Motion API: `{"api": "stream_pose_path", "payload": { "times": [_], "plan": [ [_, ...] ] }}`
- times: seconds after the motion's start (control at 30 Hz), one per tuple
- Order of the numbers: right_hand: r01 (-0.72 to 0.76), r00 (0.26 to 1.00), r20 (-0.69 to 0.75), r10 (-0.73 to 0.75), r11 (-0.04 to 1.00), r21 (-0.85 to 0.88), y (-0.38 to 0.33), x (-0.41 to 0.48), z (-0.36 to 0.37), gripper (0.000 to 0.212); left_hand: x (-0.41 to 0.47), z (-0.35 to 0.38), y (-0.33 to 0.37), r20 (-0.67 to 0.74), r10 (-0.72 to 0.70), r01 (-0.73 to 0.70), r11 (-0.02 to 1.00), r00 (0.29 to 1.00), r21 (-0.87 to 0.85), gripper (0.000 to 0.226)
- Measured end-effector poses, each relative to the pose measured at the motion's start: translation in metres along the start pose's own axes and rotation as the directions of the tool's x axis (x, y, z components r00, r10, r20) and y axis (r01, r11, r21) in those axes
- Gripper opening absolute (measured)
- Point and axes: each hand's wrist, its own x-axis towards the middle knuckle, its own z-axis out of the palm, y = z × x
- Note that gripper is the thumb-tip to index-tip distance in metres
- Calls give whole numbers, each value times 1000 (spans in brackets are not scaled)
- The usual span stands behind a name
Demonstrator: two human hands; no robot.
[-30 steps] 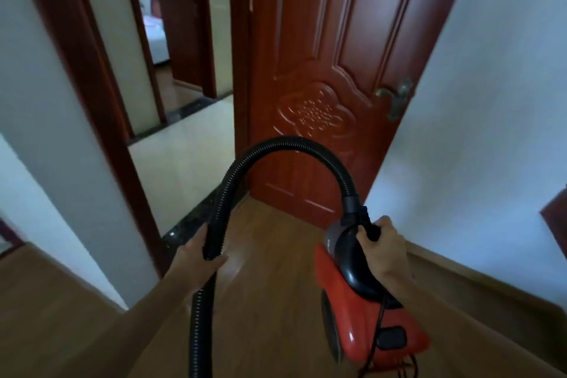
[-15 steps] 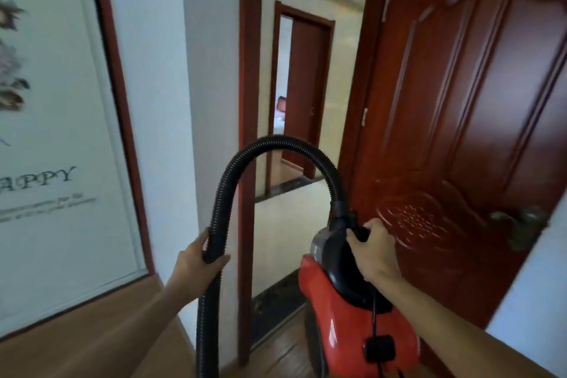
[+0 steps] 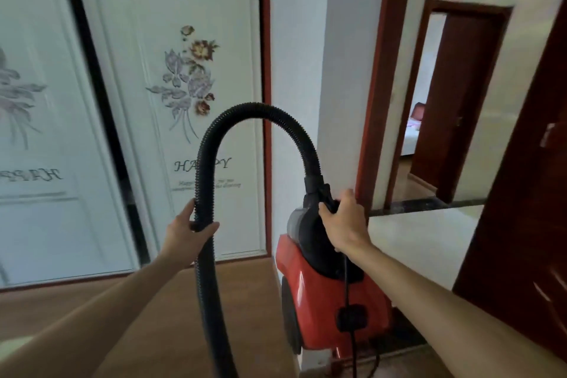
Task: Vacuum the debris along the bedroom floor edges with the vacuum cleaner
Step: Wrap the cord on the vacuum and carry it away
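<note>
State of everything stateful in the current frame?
left hand: gripping the hose below its arch
right hand: gripping the vacuum cleaner's top handle
hose: attached to the body, arched over, nozzle end out of frame
vacuum cleaner: held by its handle; on or off unclear
power cord: hanging down the body
bedroom door: open
far door: open
wardrobe door: shut against right frame

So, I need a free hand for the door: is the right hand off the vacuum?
No, the right hand grips the handle atop the red vacuum.
</note>
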Motion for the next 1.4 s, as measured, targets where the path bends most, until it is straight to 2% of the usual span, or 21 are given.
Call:
{"api": "stream_pose_path", "payload": {
  "times": [0.27,0.5,0.7,0.97,1.2,1.4],
  "plan": [
    [129,966,216,-141,989,69,-94,13,106,27,13,-127,-57,-207,-78,99,990,975,96,49],
    [253,919,280,-279,959,126,-175,26,234,27,49,-219,-135,-344,-155,199,975,926,98,48],
    [297,892,313,-325,945,135,-236,40,346,24,108,-295,-198,-410,-192,239,969,892,67,52],
    [318,877,324,-356,933,167,-309,80,451,26,180,-346,-263,-442,-236,285,958,866,46,65],
    [348,848,353,-395,918,191,-353,131,531,29,253,-378,-305,-480,-256,303,953,839,21,67],
    [368,783,423,-456,888,276,-379,186,625,29,340,-398,-353,-560,-280,334,943,780,-7,68]
  ]
}}
